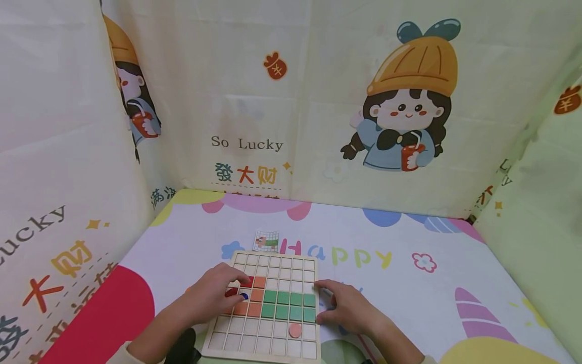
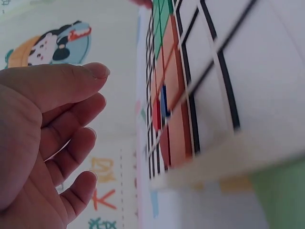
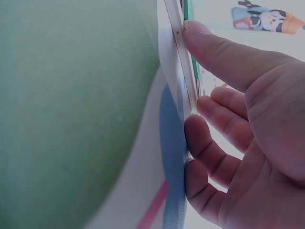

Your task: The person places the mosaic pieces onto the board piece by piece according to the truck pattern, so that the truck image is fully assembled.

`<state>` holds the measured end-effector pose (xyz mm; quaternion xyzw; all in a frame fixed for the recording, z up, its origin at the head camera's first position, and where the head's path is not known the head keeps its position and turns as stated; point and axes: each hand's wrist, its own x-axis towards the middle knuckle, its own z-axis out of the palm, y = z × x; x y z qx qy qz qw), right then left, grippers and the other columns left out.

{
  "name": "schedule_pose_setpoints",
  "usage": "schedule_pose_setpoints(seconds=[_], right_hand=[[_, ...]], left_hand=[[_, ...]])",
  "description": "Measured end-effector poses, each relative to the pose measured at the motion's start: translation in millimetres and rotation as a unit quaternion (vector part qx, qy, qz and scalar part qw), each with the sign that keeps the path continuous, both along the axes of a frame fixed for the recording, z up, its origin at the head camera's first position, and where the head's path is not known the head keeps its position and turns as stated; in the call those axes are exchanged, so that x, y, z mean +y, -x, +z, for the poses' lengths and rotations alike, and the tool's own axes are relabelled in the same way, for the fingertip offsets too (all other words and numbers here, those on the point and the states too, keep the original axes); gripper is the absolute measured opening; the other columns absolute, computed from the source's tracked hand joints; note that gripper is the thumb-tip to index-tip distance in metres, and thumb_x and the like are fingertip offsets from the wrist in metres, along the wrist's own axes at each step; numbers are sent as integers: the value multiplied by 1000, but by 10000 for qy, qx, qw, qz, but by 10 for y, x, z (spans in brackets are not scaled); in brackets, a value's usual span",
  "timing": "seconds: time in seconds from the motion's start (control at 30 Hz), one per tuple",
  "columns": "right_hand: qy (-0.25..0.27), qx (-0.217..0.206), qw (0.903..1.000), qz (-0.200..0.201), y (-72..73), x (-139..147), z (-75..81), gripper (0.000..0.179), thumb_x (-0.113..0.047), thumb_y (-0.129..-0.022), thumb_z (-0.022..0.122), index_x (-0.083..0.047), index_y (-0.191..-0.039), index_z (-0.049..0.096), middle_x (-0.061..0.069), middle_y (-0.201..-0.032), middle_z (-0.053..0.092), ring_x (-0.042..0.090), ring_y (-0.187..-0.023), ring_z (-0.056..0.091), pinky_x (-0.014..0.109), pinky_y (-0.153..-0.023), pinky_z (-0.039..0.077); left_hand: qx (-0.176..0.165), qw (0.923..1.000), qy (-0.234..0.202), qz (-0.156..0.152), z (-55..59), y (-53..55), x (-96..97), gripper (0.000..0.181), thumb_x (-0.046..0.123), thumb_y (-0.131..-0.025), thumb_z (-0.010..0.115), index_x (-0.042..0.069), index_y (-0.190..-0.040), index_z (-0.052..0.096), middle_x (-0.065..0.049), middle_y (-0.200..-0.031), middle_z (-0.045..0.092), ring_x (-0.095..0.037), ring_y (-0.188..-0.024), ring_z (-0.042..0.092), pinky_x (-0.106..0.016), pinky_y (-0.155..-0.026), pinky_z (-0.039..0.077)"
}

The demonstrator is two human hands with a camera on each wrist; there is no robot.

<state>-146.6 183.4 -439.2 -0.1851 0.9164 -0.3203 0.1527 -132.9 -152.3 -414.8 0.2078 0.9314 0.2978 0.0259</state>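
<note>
A wooden grid board [image 1: 273, 336] lies on the table in the head view. Green square tiles [image 1: 295, 299] fill two rows at its right, with orange square tiles [image 1: 253, 309] to their left. Red pieces [image 1: 232, 291] and a small dark blue piece [image 1: 244, 297] sit among the orange, partly covered by my left hand [image 1: 210, 294]. That hand hovers over the board's left side, fingers loosely bent with nothing between them in the left wrist view. My right hand [image 1: 352, 307] touches the board's right edge with its thumb [image 3: 209, 45] and fingertips.
A round pink piece [image 1: 295, 330] rests on the near right squares of the board. Behind the board lies a small card [image 1: 265, 241] printed with a gridded coloured picture. Patterned cloth [image 1: 318, 101] walls the table in at the back and both sides.
</note>
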Motion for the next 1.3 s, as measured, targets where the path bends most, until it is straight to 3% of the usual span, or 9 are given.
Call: schedule_pose_setpoints(seconds=[0.17, 0.3, 0.53, 0.83, 1.0, 1.3], right_hand=[[-16, -37, 10000, -24, 5, -4, -6, 73, -38, -77, 86, -15, -139, 57, -2, -81, 53, 17, -75, 49, 32, -62, 39], [-24, -39, 10000, -44, 7, -8, -14, 73, -38, -77, 86, -15, -139, 57, -2, -81, 53, 17, -75, 49, 32, -62, 39], [-27, 43, 10000, -13, 1, 4, -11, 73, -38, -77, 86, -16, -139, 57, -3, -81, 53, 17, -75, 48, 32, -63, 39], [-29, 63, 10000, 1, -6, 0, -7, 73, -37, -77, 86, -16, -139, 57, -3, -83, 53, 17, -77, 48, 32, -64, 39], [-24, 61, 10000, 23, -9, -4, -5, 72, -37, -77, 86, -16, -139, 57, -3, -83, 52, 17, -77, 48, 32, -64, 39], [-72, 65, 10000, 5, -19, -7, 17, 74, -37, -77, 86, -15, -140, 56, -5, -94, 55, 18, -83, 49, 35, -70, 41]], left_hand=[[-315, 9970, 145, 691, -3, -8, -102, 31, 15, -79, 85, 17, -108, 73, 5, -105, 62, -20, -104, 55, -40, -85, 55], [-368, 9939, 260, 1008, -41, -9, -203, 37, 14, -78, 86, 17, -112, 72, 3, -107, 63, -22, -108, 55, -42, -85, 55], [-400, 9918, 383, 1150, -101, -7, -355, 41, 12, -77, 85, 13, -116, 71, 2, -109, 64, -23, -107, 55, -41, -82, 56], [-817, 9862, 240, 1419, -156, 0, -571, 50, 12, -73, 88, 11, -120, 70, -4, -114, 64, -27, -105, 57, -37, -72, 59], [-869, 9836, 422, 1522, -175, 7, -686, 54, 13, -70, 90, 8, -120, 69, -5, -112, 65, -31, -108, 56, -39, -75, 59], [-1214, 9785, 653, 1532, -193, 66, -774, 58, 14, -68, 91, 3, -119, 66, -6, -108, 65, -22, -95, 57, -43, -81, 57]])
